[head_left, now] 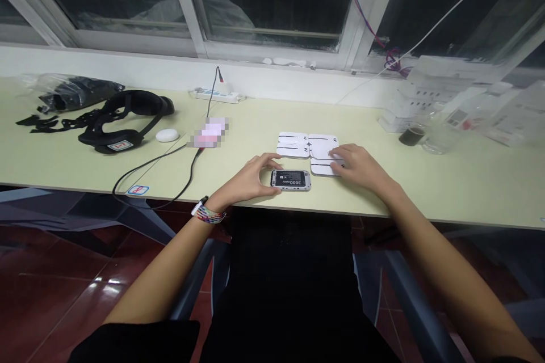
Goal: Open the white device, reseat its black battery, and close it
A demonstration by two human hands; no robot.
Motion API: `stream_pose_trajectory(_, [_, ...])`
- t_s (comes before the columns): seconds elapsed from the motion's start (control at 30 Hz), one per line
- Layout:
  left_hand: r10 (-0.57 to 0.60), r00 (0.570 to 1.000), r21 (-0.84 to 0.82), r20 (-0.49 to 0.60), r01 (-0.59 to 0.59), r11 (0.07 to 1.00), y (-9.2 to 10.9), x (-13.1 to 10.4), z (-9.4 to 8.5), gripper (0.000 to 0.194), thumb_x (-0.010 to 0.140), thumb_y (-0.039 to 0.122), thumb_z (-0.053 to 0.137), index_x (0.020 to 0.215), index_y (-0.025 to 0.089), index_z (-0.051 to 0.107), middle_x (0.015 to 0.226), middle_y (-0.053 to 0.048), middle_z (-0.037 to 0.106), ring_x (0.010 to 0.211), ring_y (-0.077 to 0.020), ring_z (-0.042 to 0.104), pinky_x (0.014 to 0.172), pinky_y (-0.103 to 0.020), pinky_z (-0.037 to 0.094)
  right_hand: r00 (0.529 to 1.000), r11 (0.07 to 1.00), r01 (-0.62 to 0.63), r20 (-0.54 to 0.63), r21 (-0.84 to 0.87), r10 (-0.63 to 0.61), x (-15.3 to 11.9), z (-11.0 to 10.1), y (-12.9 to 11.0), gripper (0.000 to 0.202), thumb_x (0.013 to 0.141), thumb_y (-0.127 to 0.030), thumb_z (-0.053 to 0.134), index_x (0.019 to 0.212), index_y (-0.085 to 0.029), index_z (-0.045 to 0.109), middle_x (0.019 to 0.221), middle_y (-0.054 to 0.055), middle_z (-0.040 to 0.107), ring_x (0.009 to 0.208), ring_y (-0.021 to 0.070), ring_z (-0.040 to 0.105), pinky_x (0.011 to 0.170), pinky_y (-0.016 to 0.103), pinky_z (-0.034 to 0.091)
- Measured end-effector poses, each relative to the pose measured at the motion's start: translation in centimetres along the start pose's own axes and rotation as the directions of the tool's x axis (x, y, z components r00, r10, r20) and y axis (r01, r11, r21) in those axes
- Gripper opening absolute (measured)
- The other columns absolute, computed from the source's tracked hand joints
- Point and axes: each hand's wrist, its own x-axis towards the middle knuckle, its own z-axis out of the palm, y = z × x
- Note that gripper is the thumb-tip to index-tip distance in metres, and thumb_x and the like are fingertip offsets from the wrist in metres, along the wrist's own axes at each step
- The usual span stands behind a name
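A small rectangular device (301, 188) lies flat near the table's front edge, its back off and a black battery (293, 178) marked 3000mAh showing. My left hand (251, 178) curves around its left end, thumb at the near edge and fingers at the far edge. Just beyond it, several white rounded panels with black stripes lie close together, among them a left panel (293, 144) and a lower right panel (323, 167). At the right edge of the upper right white panel (321, 146), my right hand (355, 167) has its index finger and thumb closed.
To the left are a black headset (128, 119), a white round case (167, 135), a blurred-out item (210, 132) with a black cable (193, 173), and a power strip (219, 96). White boxes (430, 88) and a cup of dark liquid (412, 135) stand at the right.
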Motion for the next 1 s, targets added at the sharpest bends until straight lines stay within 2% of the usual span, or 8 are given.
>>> stream_pose_trajectory(0.17, [0.012,1.000,0.002,-0.009,-0.012,1.000,-0.3,0.1,0.1,0.082,0.081,0.035,0.088,0.153,0.031,0.050,0.141,-0.008,0.073,0.145,-0.0359,0.058,0.127,-0.060,0.038,0.973,0.975,0.218,-0.065,-0.034,-0.220,0.0,-0.5,0.1,0.026,0.107,-0.030,0.052,0.108,-0.023,0.077,0.108,0.015,0.077,0.103,0.0351,0.070,0.100,0.059,0.055])
stream_pose_trajectory(0.27, [0.028,0.999,-0.013,-0.016,-0.028,1.000,-0.5,0.1,0.2,0.083,0.081,0.035,0.088,0.154,0.031,0.049,0.140,-0.009,0.073,0.144,-0.0362,0.060,0.126,-0.062,0.038,0.955,0.967,0.255,-0.154,-0.001,-0.252,0.5,-0.5,-0.8,0.028,0.108,-0.027,0.050,0.090,-0.026,0.072,0.091,0.013,0.075,0.092,0.0336,0.069,0.095,0.059,0.055])
stream_pose_trajectory(0.4, [0.047,0.999,-0.033,-0.017,-0.047,0.998,-0.8,0.1,0.2,0.085,0.082,0.035,0.089,0.156,0.031,0.048,0.139,-0.009,0.074,0.145,-0.0360,0.059,0.128,-0.061,0.036,0.941,0.944,0.184,-0.327,0.275,-0.089,0.4,0.1,-4.4,0.017,0.105,-0.031,0.057,0.097,-0.027,0.071,0.096,0.009,0.078,0.090,0.0294,0.071,0.089,0.051,0.057])
stream_pose_trajectory(0.47, [0.055,0.998,-0.014,-0.009,-0.055,0.998,-0.8,0.1,0.1,0.083,0.083,0.037,0.089,0.156,0.032,0.050,0.139,-0.009,0.073,0.144,-0.0360,0.059,0.128,-0.061,0.037,0.962,0.875,0.098,-0.269,0.474,0.038,0.2,0.9,-6.5,0.013,0.103,-0.036,0.063,0.107,-0.027,0.072,0.097,0.006,0.078,0.090,0.0268,0.073,0.080,0.044,0.058])
stream_pose_trajectory(0.57, [0.061,0.998,0.015,-0.009,-0.061,0.998,-0.7,0.0,0.0,0.079,0.084,0.040,0.089,0.154,0.033,0.054,0.144,-0.009,0.068,0.141,-0.0366,0.060,0.123,-0.060,0.044,0.981,0.800,0.022,-0.168,0.599,0.098,0.6,2.2,-8.6,0.013,0.103,-0.037,0.062,0.101,-0.026,0.070,0.094,0.004,0.077,0.087,0.0240,0.071,0.076,0.040,0.056])
stream_pose_trajectory(0.67, [0.057,0.998,0.020,-0.013,-0.057,0.998,-0.6,0.0,0.0,0.072,0.083,0.040,0.089,0.149,0.033,0.059,0.147,-0.009,0.064,0.138,-0.0372,0.059,0.118,-0.060,0.048,0.993,0.820,0.031,-0.109,0.572,0.039,1.7,3.1,-8.8,0.013,0.105,-0.033,0.059,0.098,-0.026,0.068,0.090,0.003,0.075,0.084,0.0233,0.065,0.075,0.040,0.052])
stream_pose_trajectory(0.8, [0.017,1.000,0.062,-0.021,-0.016,0.998,-0.6,0.0,0.0,0.062,0.081,0.041,0.090,0.138,0.031,0.067,0.136,-0.008,0.068,0.134,-0.0370,0.060,0.116,-0.060,0.050,0.989,0.881,0.147,-0.099,0.450,-0.114,2.8,3.4,-8.2,0.017,0.109,-0.028,0.052,0.099,-0.026,0.066,0.098,0.006,0.076,0.095,0.0267,0.061,0.083,0.043,0.049])
stream_pose_trajectory(1.0, [0.033,0.999,0.063,-0.025,-0.032,0.998,-1.0,0.1,0.2,0.065,0.081,0.042,0.091,0.141,0.032,0.070,0.136,-0.007,0.071,0.136,-0.0373,0.057,0.120,-0.059,0.047,0.972,0.922,0.231,-0.112,0.311,-0.206,2.8,3.8,-8.3,0.022,0.113,-0.027,0.047,0.103,-0.025,0.066,0.100,0.009,0.073,0.099,0.0284,0.058,0.092,0.046,0.050])
